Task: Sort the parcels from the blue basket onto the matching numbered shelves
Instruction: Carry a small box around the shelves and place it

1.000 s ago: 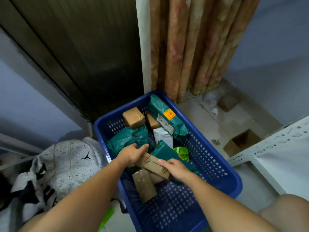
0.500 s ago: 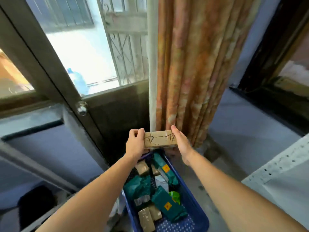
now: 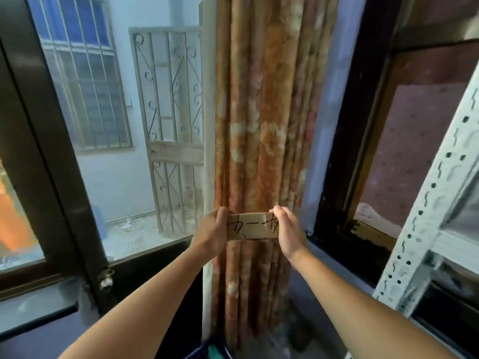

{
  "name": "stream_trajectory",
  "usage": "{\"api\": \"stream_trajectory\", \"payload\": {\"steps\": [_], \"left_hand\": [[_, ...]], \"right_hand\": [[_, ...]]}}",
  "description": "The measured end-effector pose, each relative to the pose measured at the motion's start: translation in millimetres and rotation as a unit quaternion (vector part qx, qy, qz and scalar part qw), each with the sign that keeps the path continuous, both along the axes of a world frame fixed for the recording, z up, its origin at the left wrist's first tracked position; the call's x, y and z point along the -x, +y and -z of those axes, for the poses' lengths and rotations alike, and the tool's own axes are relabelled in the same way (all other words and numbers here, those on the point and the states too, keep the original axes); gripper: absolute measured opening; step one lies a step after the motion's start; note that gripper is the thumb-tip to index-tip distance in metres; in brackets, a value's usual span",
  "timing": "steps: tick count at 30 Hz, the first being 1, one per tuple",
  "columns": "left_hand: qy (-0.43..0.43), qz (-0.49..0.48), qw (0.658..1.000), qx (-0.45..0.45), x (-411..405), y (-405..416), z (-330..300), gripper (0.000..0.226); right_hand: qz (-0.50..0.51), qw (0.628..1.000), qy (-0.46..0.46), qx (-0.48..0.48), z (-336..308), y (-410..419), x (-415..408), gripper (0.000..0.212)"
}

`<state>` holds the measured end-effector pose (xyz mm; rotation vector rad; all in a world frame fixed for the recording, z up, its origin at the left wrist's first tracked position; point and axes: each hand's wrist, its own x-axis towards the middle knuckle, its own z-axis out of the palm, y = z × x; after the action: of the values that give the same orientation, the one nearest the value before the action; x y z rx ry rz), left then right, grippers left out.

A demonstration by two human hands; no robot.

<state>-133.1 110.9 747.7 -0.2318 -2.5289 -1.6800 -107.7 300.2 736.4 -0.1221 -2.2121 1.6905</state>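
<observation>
A small brown parcel (image 3: 250, 227) wrapped in tape, with black handwriting on its face, is held up at chest height in front of the curtain. My left hand (image 3: 211, 234) grips its left end and my right hand (image 3: 286, 229) grips its right end, fingers curled over the top edge. Only a sliver of the blue basket (image 3: 201, 352) shows at the bottom edge, with a bit of a green parcel (image 3: 216, 351) inside it.
A patterned orange curtain (image 3: 259, 125) hangs straight ahead. A dark-framed glass door (image 3: 77, 177) with a knob (image 3: 106, 279) stands on the left. A white perforated metal shelf upright (image 3: 435, 203) rises at the right edge, beside a dark window frame (image 3: 344, 151).
Both hands lifted the brown parcel out of the basket and raised it higher. My view tilted up, so the basket has almost dropped out of sight.
</observation>
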Motion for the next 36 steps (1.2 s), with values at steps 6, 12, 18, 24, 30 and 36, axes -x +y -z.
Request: {"api": "stream_trajectory", "payload": {"steps": [6,12,18,24,30,36], "left_hand": [[0.029,0.118,0.992,0.011,-25,22,-6,0.055],[0.069,0.282,0.956,0.039,-78,62,-10,0.044],[0.077,0.436,0.895,0.057,-170,116,-12,0.049],[0.058,0.526,0.849,0.007,-286,157,-18,0.041],[0.098,0.6,0.794,0.018,-400,189,-30,0.038],[0.071,0.654,0.753,0.013,-492,208,-25,0.04]], "right_hand": [[0.122,0.992,0.031,0.0,-10,16,-67,0.059],[0.278,0.96,0.047,-0.004,-17,26,-177,0.061],[0.393,0.918,0.038,0.016,-25,31,-316,0.047],[0.488,0.872,0.038,0.019,-34,30,-454,0.033],[0.56,0.827,0.041,0.042,-43,25,-576,0.033],[0.617,0.781,0.058,0.073,-34,19,-665,0.037]]}}
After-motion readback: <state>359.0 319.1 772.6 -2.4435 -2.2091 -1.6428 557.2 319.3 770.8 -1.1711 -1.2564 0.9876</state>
